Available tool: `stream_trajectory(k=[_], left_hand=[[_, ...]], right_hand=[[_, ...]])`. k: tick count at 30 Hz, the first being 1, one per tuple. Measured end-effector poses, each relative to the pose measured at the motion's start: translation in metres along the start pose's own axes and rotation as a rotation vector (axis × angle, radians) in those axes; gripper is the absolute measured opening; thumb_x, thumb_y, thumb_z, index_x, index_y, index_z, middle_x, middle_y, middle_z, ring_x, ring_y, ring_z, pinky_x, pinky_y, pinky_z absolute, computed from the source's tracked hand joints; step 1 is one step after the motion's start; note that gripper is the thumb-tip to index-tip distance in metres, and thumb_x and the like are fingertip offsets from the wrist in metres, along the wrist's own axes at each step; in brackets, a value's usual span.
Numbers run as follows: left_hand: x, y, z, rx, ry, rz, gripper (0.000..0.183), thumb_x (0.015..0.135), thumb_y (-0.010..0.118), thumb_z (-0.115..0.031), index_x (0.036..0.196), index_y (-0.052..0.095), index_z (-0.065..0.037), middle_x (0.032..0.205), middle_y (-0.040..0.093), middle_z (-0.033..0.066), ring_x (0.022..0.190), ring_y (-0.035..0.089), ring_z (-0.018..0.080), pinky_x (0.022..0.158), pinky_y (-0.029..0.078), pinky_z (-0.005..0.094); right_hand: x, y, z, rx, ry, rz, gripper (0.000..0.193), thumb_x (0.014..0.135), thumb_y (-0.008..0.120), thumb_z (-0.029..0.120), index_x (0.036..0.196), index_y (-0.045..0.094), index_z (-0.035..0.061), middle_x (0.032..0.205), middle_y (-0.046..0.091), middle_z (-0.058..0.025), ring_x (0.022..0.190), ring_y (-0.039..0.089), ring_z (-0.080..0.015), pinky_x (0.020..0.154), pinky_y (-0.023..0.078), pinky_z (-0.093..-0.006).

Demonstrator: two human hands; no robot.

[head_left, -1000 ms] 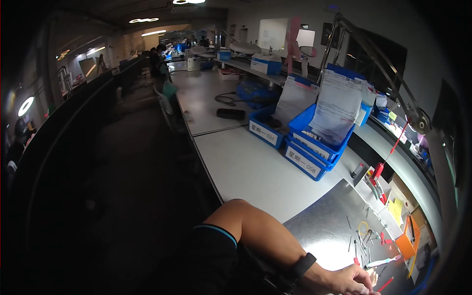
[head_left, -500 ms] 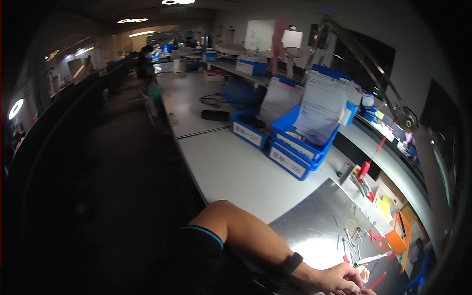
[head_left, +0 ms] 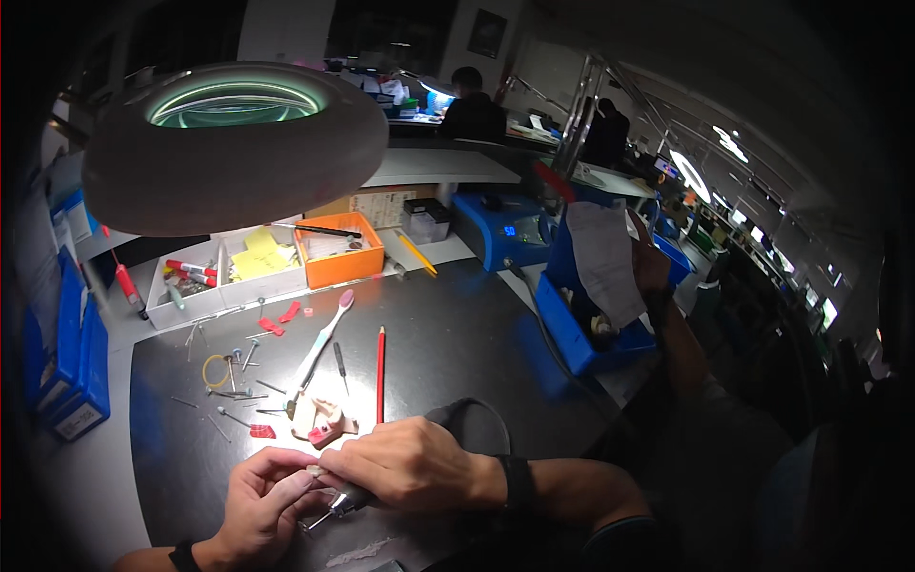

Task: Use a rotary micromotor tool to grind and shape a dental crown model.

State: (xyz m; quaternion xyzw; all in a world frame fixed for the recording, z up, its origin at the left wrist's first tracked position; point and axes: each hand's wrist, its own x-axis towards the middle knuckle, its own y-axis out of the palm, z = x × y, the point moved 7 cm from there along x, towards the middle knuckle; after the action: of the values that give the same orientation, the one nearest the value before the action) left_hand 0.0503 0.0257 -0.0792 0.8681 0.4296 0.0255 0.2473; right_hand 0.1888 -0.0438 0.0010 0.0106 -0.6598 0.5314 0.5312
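My left hand (head_left: 255, 505) is closed, pinching a small pale tooth-like piece (head_left: 315, 471) between thumb and forefinger. My right hand (head_left: 410, 464), closed round a dark rotary handpiece (head_left: 353, 498), meets the left one at the fingertips. A thin shaft with a small round head sticks out of the handpiece below the left fingers. Just beyond the hands lies a beige and pink dental model (head_left: 326, 422) under bright light. A toothbrush (head_left: 324, 336), a red pencil (head_left: 381, 372) and a dark thin tool (head_left: 340, 362) lie behind it on the dark bench mat (head_left: 457, 353).
Several small burs and pins lie left of the model, near a yellow rubber band (head_left: 216, 370). An orange tray (head_left: 341, 250) and a blue control box (head_left: 500, 229) stand behind. A ring lamp (head_left: 233, 148) hangs overhead. At right, another person's hand (head_left: 650, 259) holds paper over a blue bin (head_left: 591, 348).
The view has swung right, from the long bench and stacked blue bins at left to the work mat. Both hands and the handpiece are now fully in view.
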Motion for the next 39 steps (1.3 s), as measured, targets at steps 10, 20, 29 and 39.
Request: stream_trajectory(k=[10, 20, 29, 39], left_hand=[[0.002, -0.011, 0.007, 0.016, 0.078, 0.014, 0.014, 0.095, 0.059, -0.004, 0.108, 0.056, 0.001, 0.101, 0.066, 0.0124, 0.094, 0.07, 0.0213, 0.084, 0.058, 0.0318], [0.005, -0.002, 0.004, 0.002, 0.08, 0.099, 0.015, 0.095, 0.059, -0.004, 0.108, 0.055, 0.002, 0.101, 0.065, 0.0133, 0.092, 0.069, 0.0213, 0.083, 0.058, 0.032], [0.005, -0.004, 0.006, -0.007, 0.079, 0.087, 0.014, 0.095, 0.058, -0.003, 0.108, 0.055, 0.001, 0.097, 0.066, 0.013, 0.087, 0.069, 0.0197, 0.078, 0.059, 0.0324], [0.001, -0.001, 0.004, -0.026, 0.041, 0.051, 0.017, 0.093, 0.06, 0.001, 0.11, 0.056, 0.002, 0.098, 0.067, 0.0138, 0.089, 0.069, 0.0186, 0.08, 0.058, 0.0293]], right_hand=[[-0.002, 0.003, -0.006, 0.042, 0.044, 0.039, 0.022, 0.082, 0.061, 0.011, 0.101, 0.065, -0.0003, 0.076, 0.066, -0.0086, 0.061, 0.065, -0.0239, 0.054, 0.052, -0.0345], [-0.002, 0.005, -0.005, 0.044, 0.005, 0.032, 0.024, 0.084, 0.061, 0.013, 0.104, 0.063, 0.0001, 0.078, 0.065, -0.0086, 0.064, 0.066, -0.0251, 0.056, 0.053, -0.0353], [-0.003, 0.006, -0.006, 0.049, 0.005, 0.031, 0.023, 0.084, 0.061, 0.013, 0.104, 0.063, 0.0005, 0.077, 0.064, -0.008, 0.063, 0.065, -0.0253, 0.054, 0.052, -0.035], [-0.002, 0.005, -0.005, 0.034, 0.0, 0.057, 0.022, 0.082, 0.064, 0.012, 0.102, 0.065, 0.0026, 0.082, 0.068, -0.0086, 0.065, 0.067, -0.0251, 0.055, 0.053, -0.0348]])
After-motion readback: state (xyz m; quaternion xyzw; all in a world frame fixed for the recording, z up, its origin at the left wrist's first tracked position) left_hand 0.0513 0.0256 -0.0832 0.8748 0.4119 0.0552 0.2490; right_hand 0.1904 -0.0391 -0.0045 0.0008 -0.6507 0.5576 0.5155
